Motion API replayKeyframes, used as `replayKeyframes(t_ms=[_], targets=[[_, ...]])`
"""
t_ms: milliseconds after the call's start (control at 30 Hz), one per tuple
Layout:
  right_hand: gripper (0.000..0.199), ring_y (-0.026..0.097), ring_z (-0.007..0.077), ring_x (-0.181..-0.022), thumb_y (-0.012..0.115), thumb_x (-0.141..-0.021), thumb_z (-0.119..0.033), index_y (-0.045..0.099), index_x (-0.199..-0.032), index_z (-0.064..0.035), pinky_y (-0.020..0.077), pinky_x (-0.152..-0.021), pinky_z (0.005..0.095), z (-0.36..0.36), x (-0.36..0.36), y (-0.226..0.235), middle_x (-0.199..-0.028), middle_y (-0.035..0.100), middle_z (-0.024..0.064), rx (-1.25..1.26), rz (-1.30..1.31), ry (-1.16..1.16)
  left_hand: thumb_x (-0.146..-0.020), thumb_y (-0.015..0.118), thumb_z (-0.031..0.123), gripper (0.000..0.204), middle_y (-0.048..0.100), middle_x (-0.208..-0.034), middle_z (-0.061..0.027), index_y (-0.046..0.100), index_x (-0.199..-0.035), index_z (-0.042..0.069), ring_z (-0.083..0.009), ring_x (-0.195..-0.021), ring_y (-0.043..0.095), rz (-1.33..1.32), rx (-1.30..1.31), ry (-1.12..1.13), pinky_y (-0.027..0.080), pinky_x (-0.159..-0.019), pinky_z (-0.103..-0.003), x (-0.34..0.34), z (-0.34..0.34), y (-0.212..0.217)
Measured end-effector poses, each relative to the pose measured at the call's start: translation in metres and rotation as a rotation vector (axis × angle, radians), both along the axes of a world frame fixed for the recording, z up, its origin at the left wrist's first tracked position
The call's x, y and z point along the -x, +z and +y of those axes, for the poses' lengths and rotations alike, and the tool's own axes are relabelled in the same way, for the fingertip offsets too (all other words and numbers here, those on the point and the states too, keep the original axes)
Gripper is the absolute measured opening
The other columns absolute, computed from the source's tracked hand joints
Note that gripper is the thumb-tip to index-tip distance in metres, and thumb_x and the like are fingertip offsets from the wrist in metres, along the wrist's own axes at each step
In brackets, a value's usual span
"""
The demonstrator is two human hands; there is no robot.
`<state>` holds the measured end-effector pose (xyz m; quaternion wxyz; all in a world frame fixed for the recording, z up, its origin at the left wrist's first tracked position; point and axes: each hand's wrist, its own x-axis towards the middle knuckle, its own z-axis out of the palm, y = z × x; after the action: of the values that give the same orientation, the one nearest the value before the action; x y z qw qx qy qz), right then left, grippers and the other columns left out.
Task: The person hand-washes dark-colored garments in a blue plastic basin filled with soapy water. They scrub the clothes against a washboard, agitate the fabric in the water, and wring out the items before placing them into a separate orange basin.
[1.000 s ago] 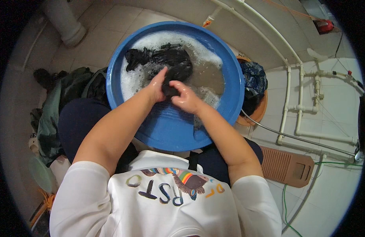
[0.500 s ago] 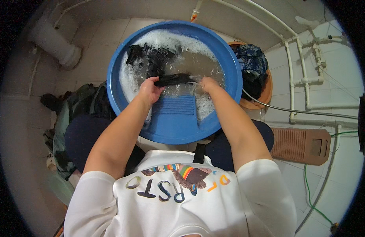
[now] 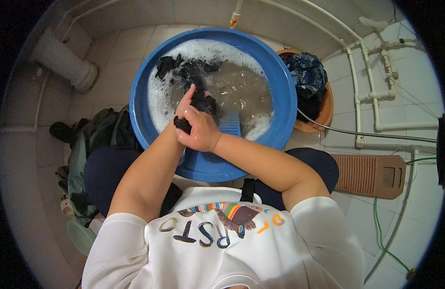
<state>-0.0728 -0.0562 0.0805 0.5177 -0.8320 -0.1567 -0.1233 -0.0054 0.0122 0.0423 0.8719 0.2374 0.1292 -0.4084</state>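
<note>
Both hands overlap at the near side of the blue basin [image 3: 285, 96]. Right hand [image 3: 199, 130] is closed over a dark wet garment [image 3: 203, 102]; left hand [image 3: 185, 107] lies mostly hidden beneath, grip unclear. The garment runs away into the soapy water [image 3: 241, 86]. Brown washboard [image 3: 371, 176] lies on the floor right; orange bowl [image 3: 323, 113] of clothes beyond.

The round blue plastic washing basin [image 3: 280, 82] lies under the clasped right hand [image 3: 200, 130]; the dark wet garment [image 3: 203, 102] sits just beyond it, the orange bowl of clothes [image 3: 323, 113] to its right, the heaped green clothing [image 3: 94, 144] to its left.
</note>
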Motion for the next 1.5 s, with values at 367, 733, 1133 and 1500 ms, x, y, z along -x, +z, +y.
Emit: replayKeyframes(t_ms=[367,733,1133,1500], targets=[[0.020,0.055,0.0344,-0.064,0.056,-0.075,-0.025,0.059,-0.067,-0.0072,0.0450,-0.057,0.0394,-0.044,-0.033,-0.040,-0.067,0.057,0.0155,0.088,0.007,-0.375,-0.086,0.045,0.031,0.028,0.061,-0.080,-0.0082,0.056,-0.093,0.006,-0.0227,-0.073,0.058,0.105,0.160,-0.043,0.046,-0.077,-0.035,-0.002,-0.020,-0.051],[0.039,0.054,0.0341,-0.084,0.045,-0.084,-0.039,0.058,-0.081,-0.0028,0.0421,-0.072,0.0414,-0.124,-0.065,-0.054,-0.087,0.057,0.0180,0.292,0.480,-0.710,-0.085,0.045,0.036,0.040,0.050,-0.118,-0.0088,0.049,-0.114,0.008,-0.0259,-0.108,0.046,0.093,-0.248,0.076,0.034,-0.094,-0.042,0.006,-0.031,0.003],[0.049,0.048,0.0345,-0.106,0.060,-0.073,-0.034,0.052,-0.109,-0.0019,0.0399,-0.088,0.0395,-0.178,-0.058,-0.097,-0.118,0.047,0.0193,0.591,0.781,-0.417,-0.088,0.041,0.038,0.047,0.041,-0.128,-0.0084,0.037,-0.126,0.010,-0.0263,-0.118,0.036,0.036,-0.344,0.303,0.020,-0.101,-0.047,-0.012,-0.010,-0.019],[0.023,0.054,0.0341,-0.074,0.058,-0.062,-0.016,0.049,-0.082,-0.0083,0.0446,-0.064,0.0405,-0.011,-0.010,0.005,-0.084,0.050,0.0130,0.037,-0.063,0.055,-0.084,0.041,0.053,0.052,0.057,-0.090,-0.0111,0.053,-0.100,0.006,-0.0227,-0.082,0.055,-0.143,-0.137,0.161,0.046,-0.074,-0.038,0.005,-0.006,0.009]])
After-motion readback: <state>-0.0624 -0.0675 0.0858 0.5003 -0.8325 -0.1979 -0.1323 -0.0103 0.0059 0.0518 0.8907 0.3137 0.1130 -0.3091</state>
